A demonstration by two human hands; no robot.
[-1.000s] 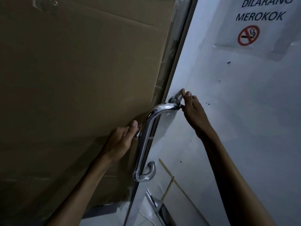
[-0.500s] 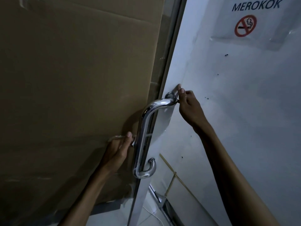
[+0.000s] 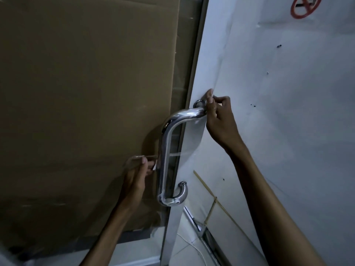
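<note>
My right hand (image 3: 221,120) pinches clear tape (image 3: 193,135), the door handle (image 3: 164,150) just beneath my pinch; my left hand (image 3: 136,177) grips the tape roll (image 3: 132,159), just left of it.

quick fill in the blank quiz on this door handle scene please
1. The right hand pinches a clear strip at the ____ end of the curved chrome door handle.
2. The left hand holds a transparent roll of ____.
3. The big brown sheet left of the handle is ____.
Missing words: top; tape; cardboard.
</note>
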